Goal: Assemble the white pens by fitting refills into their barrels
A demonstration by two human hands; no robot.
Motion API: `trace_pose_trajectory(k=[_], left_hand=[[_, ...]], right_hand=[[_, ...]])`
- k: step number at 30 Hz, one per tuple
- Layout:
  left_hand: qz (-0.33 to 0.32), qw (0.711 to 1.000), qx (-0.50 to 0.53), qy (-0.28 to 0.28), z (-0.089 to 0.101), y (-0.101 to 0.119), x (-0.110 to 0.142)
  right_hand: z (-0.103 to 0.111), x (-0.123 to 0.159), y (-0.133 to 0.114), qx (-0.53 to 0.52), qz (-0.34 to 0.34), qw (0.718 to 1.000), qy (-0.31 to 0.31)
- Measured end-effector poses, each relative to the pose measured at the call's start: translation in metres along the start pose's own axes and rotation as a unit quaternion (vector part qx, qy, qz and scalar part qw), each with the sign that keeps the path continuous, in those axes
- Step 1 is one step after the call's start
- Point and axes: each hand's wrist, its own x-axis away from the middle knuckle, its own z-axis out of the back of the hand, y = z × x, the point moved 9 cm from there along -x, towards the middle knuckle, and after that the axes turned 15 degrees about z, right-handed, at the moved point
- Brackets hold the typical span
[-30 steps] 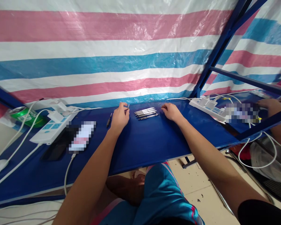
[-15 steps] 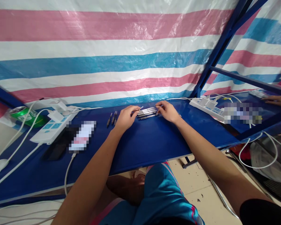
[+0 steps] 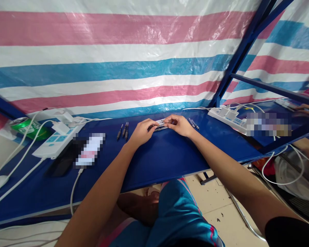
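Observation:
Both hands meet over a row of silver and clear pens point(image 3: 160, 122) on the blue tabletop. My left hand point(image 3: 141, 132) is closed, with a dark slim pen part point(image 3: 152, 127) at its fingertips. Close beside it, my right hand point(image 3: 179, 125) pinches toward the same spot at the pen's other end; its fingertips partly hide what they grip. Several dark pen grip pieces point(image 3: 123, 131) lie left of my left hand. To the right of my right hand lie a few short bluish-grey pen pieces point(image 3: 193, 124).
At left are a white power strip point(image 3: 51, 142), a green can point(image 3: 31, 127), a lit phone point(image 3: 90, 149) on a cable and a dark flat device point(image 3: 61, 161). Another power strip point(image 3: 226, 120) stands at right, by a blue metal frame point(image 3: 237, 61). Another person's hand point(image 3: 305, 110) shows far right.
My right hand has moved left and my left hand slightly right, so their fingertips come together over the pens. The short pieces on the right are now uncovered.

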Motion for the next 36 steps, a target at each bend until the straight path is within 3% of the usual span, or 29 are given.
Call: trace_pose_trajectory(k=[13, 19, 26, 36], left_hand=[[0.033, 0.999, 0.007, -0.042, -0.01, 0.003, 0.0], [0.051, 0.996, 0.07, -0.034, -0.012, -0.008, -0.002], [0.128, 0.973, 0.183, -0.063, -0.021, -0.03, -0.003], [0.159, 0.957, 0.232, -0.073, -0.024, -0.031, -0.002]], right_hand=[[-0.013, 0.003, -0.005, -0.068, -0.034, 0.997, -0.032], [-0.013, 0.001, -0.012, -0.116, -0.025, 0.993, -0.021], [-0.015, 0.0, -0.012, -0.162, -0.029, 0.986, -0.013], [-0.011, 0.0, -0.003, -0.13, -0.039, 0.991, -0.012]])
